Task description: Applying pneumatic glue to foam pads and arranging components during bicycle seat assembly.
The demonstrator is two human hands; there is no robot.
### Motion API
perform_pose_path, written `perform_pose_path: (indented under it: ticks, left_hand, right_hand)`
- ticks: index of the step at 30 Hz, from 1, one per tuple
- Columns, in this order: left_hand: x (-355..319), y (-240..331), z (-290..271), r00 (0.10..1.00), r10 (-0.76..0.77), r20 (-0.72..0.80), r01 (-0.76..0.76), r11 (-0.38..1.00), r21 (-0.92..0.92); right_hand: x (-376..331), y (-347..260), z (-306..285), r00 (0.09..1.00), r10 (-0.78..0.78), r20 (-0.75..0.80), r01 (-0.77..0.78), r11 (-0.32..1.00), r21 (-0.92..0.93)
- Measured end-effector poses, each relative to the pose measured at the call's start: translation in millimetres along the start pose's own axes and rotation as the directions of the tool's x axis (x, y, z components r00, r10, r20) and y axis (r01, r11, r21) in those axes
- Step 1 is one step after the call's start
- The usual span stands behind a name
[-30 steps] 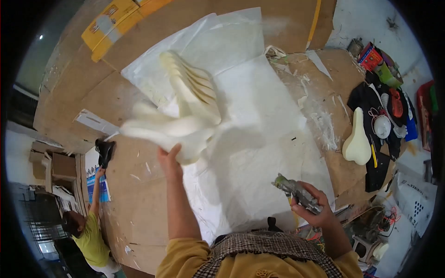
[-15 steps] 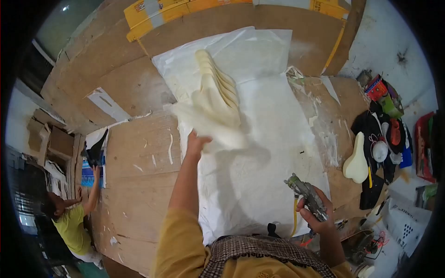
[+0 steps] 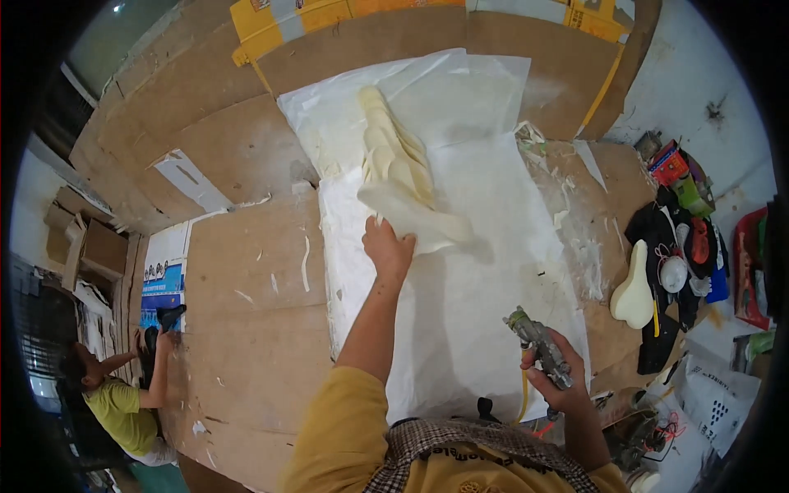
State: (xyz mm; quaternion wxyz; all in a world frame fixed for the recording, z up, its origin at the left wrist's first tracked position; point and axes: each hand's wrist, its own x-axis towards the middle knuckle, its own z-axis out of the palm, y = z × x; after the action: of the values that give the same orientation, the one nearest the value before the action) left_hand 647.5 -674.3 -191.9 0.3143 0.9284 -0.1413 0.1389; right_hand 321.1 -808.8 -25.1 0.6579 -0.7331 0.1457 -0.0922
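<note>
My left hand (image 3: 389, 253) grips the near edge of a cream foam bicycle saddle pad (image 3: 423, 220), which is tilted and slightly blurred. Just beyond it, a row of overlapping similar saddle pads (image 3: 393, 146) lies on a white sheet (image 3: 468, 329). At the lower right, my right hand (image 3: 567, 374) is wrapped around a grey metal spray gun (image 3: 538, 343), its nozzle pointing up and left. A yellow hose (image 3: 524, 394) hangs below the gun.
A single saddle pad (image 3: 633, 292) lies at right beside black cloth (image 3: 653, 337) and assorted clutter. Cardboard (image 3: 255, 304) covers the table and rises behind as a backboard. At far left, a co-worker (image 3: 123, 407) handles a black saddle (image 3: 170, 316).
My left hand has moved right, and the pad in it has shifted right too. My right hand with the spray gun has barely moved. The co-worker's black saddle has come nearer them.
</note>
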Motion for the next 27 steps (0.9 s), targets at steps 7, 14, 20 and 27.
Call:
perform_pose_path:
  ticks: [7,14,20,27]
  left_hand:
    - [-43.7,-61.6,-42.6,0.967,-0.213,0.140,0.245,0.619,-0.746]
    - [-61.9,-148.8,-68.3,0.911,-0.352,0.214,0.398,0.624,-0.673]
    - [-36.4,-114.8,-65.8,0.904,-0.285,0.318,0.426,0.581,-0.693]
    - [53.9,-88.9,-20.8,0.977,0.065,0.202,0.101,0.697,-0.710]
  right_hand:
    - [-4.4,8.0,-7.3,0.999,0.039,-0.023,-0.040,0.998,-0.050]
    - [32.2,-54.1,15.7,0.992,-0.117,-0.045,0.118,0.993,0.004]
    - [31.4,-36.8,0.7,0.995,-0.098,-0.001,0.098,0.995,-0.022]
    - [27.8,-1.9,-11.3,0.995,0.054,-0.089,-0.056,0.998,-0.017]
